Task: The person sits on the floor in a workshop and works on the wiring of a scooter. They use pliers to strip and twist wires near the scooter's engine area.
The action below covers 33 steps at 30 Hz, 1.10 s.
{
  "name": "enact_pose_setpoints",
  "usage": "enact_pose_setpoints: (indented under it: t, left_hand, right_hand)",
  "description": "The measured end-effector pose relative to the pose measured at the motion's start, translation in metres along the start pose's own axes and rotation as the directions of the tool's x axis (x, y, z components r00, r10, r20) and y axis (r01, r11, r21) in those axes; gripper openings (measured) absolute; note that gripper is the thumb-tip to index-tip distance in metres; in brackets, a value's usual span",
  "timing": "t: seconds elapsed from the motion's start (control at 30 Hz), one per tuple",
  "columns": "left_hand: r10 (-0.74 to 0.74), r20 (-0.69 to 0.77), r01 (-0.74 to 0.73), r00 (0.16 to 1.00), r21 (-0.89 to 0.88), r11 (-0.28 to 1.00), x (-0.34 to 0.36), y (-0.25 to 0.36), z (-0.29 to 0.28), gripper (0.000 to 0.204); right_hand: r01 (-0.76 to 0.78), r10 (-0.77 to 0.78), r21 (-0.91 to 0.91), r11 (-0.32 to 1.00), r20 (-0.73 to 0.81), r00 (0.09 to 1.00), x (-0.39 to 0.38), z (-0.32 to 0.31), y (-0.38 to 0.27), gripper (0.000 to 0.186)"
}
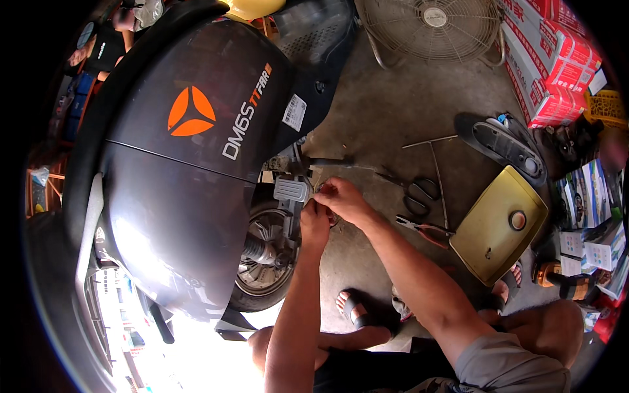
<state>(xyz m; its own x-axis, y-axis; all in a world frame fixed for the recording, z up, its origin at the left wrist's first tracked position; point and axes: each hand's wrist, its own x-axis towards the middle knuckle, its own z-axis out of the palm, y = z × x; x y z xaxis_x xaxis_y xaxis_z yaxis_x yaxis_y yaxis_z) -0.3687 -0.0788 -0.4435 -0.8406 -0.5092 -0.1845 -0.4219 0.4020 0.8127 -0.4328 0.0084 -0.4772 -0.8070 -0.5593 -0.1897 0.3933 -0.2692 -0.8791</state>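
Both my hands meet beside the grey ribbed footrest [293,190] of a scooter with a dark grey body panel [190,177]. My left hand [315,221] is closed, its fingertips up against those of my right. My right hand [343,199] comes in from the right, thumb and fingers pinched together. Thin wire-like strands show by the fingertips, but what is pinched between them is hidden. Below the panel, just left of my hands, is the scooter's wheel [262,278] with its silver rim.
On the concrete floor lie black-handled scissors [419,196], pliers [426,229], a T-handle wrench [438,173] and a yellow tray [481,219] holding a tape roll [517,220]. A black plastic part [504,147], red-and-white boxes [544,59] and a fan [432,29] stand beyond. Another person [105,49] is far left.
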Motion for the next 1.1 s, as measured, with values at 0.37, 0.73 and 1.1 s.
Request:
enact_pose_setpoints:
  t: [0.37, 0.73, 1.1]
  left_hand:
    - [0.198, -0.011, -0.176, 0.980, 0.419, 0.891, 0.006, 0.002, 0.012, 0.030]
    - [-0.041, 0.070, 0.069, 0.997, -0.454, 0.889, 0.013, -0.002, 0.004, 0.020]
    - [-0.175, 0.063, 0.183, 0.983, -0.502, 0.845, 0.021, -0.003, 0.006, 0.019]
  right_hand:
    - [0.289, -0.283, -0.011, 0.957, -0.247, 0.927, 0.013, 0.002, 0.026, 0.013]
    - [0.125, -0.009, 0.349, 0.929, -0.316, 0.949, 0.000, -0.001, 0.026, 0.006]
    - [0.278, -0.180, 0.409, 0.869, -0.263, 0.948, -0.015, 0.005, 0.051, 0.004]
